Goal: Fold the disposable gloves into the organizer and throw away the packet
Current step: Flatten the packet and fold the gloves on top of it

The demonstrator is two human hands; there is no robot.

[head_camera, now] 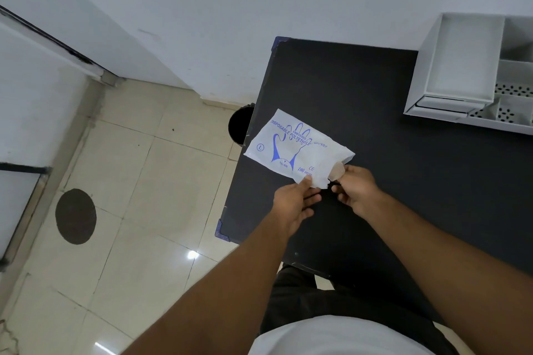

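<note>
A white packet of disposable gloves [294, 147] with blue print of a hand is held over the left part of a black table [375, 112]. My left hand [292, 206] pinches the packet's near edge with thumb on top. My right hand [356, 187] grips the packet's near right corner, thumb slipped under the thin plastic there. The white organizer [461, 72] with several open compartments stands at the table's far right. A black round bin [240, 124] sits on the floor just left of the table, partly hidden by the table edge.
White wall runs behind the table. Beige tiled floor lies to the left, with a dark round floor cover [75, 216] and a dark-framed door edge [20, 170]. My dark trousers and white shirt fill the bottom of the view.
</note>
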